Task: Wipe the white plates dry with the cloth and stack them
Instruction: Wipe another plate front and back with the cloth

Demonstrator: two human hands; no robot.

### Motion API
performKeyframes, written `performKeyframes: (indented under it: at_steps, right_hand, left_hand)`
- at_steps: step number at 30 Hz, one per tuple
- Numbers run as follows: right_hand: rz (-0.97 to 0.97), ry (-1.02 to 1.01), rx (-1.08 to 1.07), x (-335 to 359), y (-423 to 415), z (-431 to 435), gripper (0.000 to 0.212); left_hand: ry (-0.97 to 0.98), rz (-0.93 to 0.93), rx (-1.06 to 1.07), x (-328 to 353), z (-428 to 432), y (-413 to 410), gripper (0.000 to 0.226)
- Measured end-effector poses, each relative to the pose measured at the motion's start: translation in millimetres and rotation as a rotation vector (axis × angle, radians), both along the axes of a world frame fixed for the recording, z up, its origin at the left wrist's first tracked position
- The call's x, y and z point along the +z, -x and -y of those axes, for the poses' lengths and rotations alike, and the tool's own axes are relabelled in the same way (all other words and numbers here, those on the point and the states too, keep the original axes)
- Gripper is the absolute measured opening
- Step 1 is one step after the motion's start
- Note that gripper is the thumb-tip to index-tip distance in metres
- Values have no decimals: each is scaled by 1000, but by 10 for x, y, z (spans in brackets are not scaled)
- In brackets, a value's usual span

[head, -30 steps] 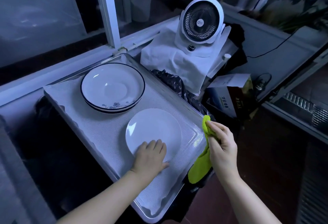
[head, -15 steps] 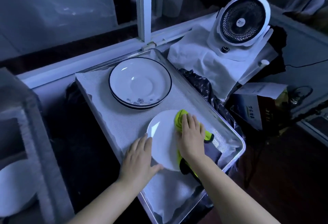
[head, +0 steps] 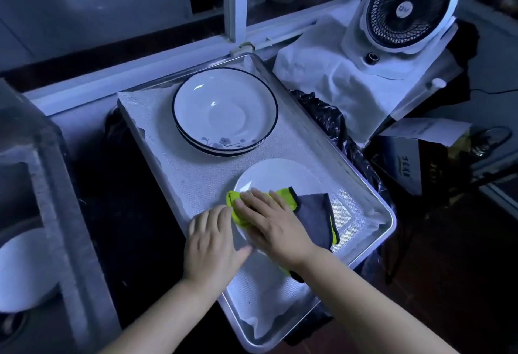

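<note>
A plain white plate [head: 276, 175] lies flat on the lined metal tray [head: 364, 237], near its right side. A yellow-green and grey cloth [head: 314, 209] is spread over the plate's near half. My right hand [head: 273, 224] presses flat on the cloth with straight fingers. My left hand [head: 210, 244] rests flat on the tray liner at the plate's left edge, its thumb touching the rim. Behind them a stack of blue-rimmed white plates [head: 225, 110] with a flower pattern sits at the tray's far end.
A white fan [head: 406, 6] on a white cloth stands at the back right, beside a black plastic bag [head: 333, 121] and a cardboard box [head: 414, 157]. A window frame [head: 236, 3] runs behind the tray. A sink with a white bowl [head: 22, 266] lies left.
My right hand brought the cloth from beyond the tray's right edge onto the plate and slid it toward the plate's left side. My left hand shifted from the plate's surface to its left rim.
</note>
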State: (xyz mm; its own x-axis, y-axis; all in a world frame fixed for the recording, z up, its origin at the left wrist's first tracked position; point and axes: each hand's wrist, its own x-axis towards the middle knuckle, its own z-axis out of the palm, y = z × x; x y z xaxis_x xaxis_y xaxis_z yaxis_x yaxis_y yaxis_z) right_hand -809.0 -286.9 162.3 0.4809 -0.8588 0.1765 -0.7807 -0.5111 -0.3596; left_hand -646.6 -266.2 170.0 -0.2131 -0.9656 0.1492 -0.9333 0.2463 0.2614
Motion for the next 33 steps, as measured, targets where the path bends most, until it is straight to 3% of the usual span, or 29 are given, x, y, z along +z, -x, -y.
performKeyframes:
  at_steps: [8,12,17,23,26,30,33]
  right_hand:
    - [-266,102,-31,163,296,-505,38]
    - [-346,161,-94,341,318,-675,43]
    - [-136,196,-125,751,-295,-619,37]
    - [180,225,-82,1108,-1991,-327,39]
    - [354,140,-66,1089,-2951,-277,42]
    - [509,-25,-101,807,-4060,-281,43]
    - [554,-198,-138,406,-4636,-270,42]
  left_hand:
    - [34,-9,-70,72,-56,-28,93]
    - [60,-33,-65,209,-114,-325,82]
    - [53,-78,74,394,-204,-1119,56]
    - [-76,-135,324,402,-439,-2496,38]
    - [-168,-180,461,172,-614,-3327,25]
    - [-394,-255,717,-370,-752,-4404,38]
    - [-555,-306,858,-751,-702,-5044,20]
